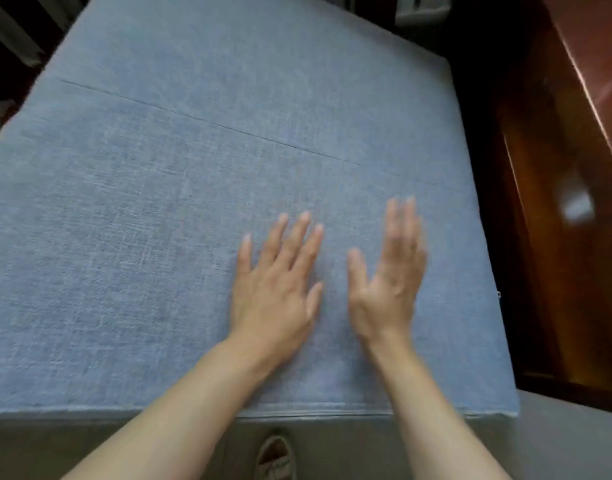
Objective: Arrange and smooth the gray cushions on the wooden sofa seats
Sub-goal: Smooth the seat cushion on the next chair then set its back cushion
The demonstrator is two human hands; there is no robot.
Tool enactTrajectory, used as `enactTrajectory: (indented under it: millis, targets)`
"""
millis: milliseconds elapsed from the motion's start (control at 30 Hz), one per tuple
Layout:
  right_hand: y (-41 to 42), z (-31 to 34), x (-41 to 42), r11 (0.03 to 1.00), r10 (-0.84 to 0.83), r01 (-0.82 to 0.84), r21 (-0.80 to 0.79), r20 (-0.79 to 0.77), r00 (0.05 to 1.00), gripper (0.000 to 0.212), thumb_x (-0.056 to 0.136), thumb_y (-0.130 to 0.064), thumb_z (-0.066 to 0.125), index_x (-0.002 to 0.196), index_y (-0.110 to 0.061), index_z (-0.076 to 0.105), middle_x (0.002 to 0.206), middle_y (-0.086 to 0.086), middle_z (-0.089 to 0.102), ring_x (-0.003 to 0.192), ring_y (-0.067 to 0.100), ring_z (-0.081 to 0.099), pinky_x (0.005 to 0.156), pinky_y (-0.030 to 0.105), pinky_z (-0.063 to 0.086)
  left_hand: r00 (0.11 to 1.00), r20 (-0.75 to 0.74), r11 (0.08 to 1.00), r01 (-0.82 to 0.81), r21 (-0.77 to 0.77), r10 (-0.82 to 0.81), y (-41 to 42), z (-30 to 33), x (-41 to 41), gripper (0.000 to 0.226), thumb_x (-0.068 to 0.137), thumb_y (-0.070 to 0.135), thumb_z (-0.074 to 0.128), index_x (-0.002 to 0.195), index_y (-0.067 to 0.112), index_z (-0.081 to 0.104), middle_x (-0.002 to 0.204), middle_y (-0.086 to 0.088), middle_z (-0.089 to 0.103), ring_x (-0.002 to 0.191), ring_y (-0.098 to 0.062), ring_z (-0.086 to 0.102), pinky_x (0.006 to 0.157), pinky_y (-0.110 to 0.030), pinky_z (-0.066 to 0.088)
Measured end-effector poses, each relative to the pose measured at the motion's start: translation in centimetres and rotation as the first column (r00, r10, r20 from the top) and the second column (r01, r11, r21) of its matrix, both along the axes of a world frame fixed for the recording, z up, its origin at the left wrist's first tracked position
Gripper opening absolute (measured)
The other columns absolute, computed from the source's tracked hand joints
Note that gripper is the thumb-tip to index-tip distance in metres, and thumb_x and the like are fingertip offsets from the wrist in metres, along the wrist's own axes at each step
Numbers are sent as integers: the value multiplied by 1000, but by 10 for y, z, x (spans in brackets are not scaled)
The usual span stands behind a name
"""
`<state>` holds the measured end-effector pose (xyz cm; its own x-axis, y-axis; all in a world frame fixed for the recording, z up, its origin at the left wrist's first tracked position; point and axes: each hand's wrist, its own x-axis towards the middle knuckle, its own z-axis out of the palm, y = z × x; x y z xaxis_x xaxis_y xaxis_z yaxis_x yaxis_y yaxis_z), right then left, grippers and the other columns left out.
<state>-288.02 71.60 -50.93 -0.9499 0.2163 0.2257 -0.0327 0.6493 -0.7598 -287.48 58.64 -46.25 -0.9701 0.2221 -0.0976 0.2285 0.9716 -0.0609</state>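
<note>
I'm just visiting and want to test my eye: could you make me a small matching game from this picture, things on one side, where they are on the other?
Things:
1. left hand
2. shoe
3. wooden frame
4. seam line

Places:
A. right of the cushion
B. flat on the cushion
C. across the cushion, beyond the hands
D. on the floor below the cushion's near edge

Pairs: 1-B, 2-D, 3-A, 4-C

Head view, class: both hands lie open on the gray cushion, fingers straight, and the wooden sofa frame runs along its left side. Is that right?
Not quite. The head view shows the wooden sofa frame along the right side of the gray cushion, not the left. The left hand and right hand are open on it, fingers straight.
</note>
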Motion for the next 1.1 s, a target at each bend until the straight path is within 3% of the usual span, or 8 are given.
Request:
enactTrajectory:
  millis: [100, 167, 233, 333, 467, 600, 733, 1100]
  targets:
    - [14, -53, 23, 930, 285, -341, 138, 316, 905, 67, 88, -51, 37, 150, -31, 22, 160, -5, 11, 147, 16, 4, 117, 50, 6, 987, 154, 994, -38, -105, 54, 19, -27, 11, 63, 91, 44, 35, 148, 19, 34, 158, -1, 20, 146, -22, 19, 110, -56, 14]
    - [48, -34, 14, 973, 221, -231, 3, 284, 933, 60, 91, -41, 43, 147, -23, 34, 159, -2, 17, 147, 17, 9, 119, 41, 2, 999, 47, 999, -5, -40, 7, 55, -15, 2, 64, 94, 39, 38, 152, 19, 18, 161, 0, 7, 148, -19, 6, 113, -53, 5]
    - [95, -11, 8, 998, -39, 44, -50, 101, 994, 53, 91, -34, 42, 142, -19, 44, 155, 1, 29, 145, 18, 18, 118, 38, 6, 991, -121, 993, 72, 92, -61, 97, -1, -8, 63, 89, 34, 41, 148, 17, 29, 159, -1, 19, 146, -21, 16, 111, -52, 6]
    - [137, -42, 35, 979, -202, 202, -8, 46, 978, 55, 93, -36, 38, 145, -19, 37, 155, 2, 30, 144, 20, 21, 117, 48, 17, 995, -32, 984, 102, 145, -98, 126, -33, 5, 65, 85, 40, 37, 148, 25, 32, 158, 5, 19, 146, -20, 15, 110, -53, 6]
    - [142, -117, 78, 962, 96, -203, 183, 469, 878, 73, 85, -64, 20, 151, -37, 1, 161, -6, -4, 147, 16, -9, 117, 54, 4, 954, 278, 988, 134, -75, -108, 116, -82, 33, 61, 86, 52, 33, 143, 29, 42, 154, 3, 31, 144, -22, 25, 108, -56, 14]
    - [153, -94, 67, 943, 159, -297, 149, 583, 797, 78, 85, -65, 20, 151, -33, -5, 159, -4, -18, 145, 18, -19, 118, 41, -3, 931, 341, 981, 170, -98, -127, 116, -63, 24, 65, 96, 50, 31, 152, 34, 2, 159, 8, -12, 147, -16, -12, 115, -51, -3]
    - [129, -51, 63, 931, 211, -355, 83, 672, 710, 76, 95, -41, 48, 153, -23, 2, 160, 5, -11, 147, 24, -7, 118, 38, 3, 918, 393, 996, -26, -91, 60, 108, -31, 23, 66, 96, 35, 41, 152, 25, 9, 160, 3, -10, 147, -17, -9, 116, -51, 5]
    - [-7, 45, 60, 650, 577, -757, -58, 686, 443, 93, 83, -40, 65, 151, -39, 2, 158, 1, -22, 146, 27, -14, 120, 40, 7, 831, 239, 864, -490, -114, 503, -35, 56, 59, 71, 96, 24, 46, 152, 25, 3, 159, 6, -14, 147, -14, -11, 115, -52, 10]
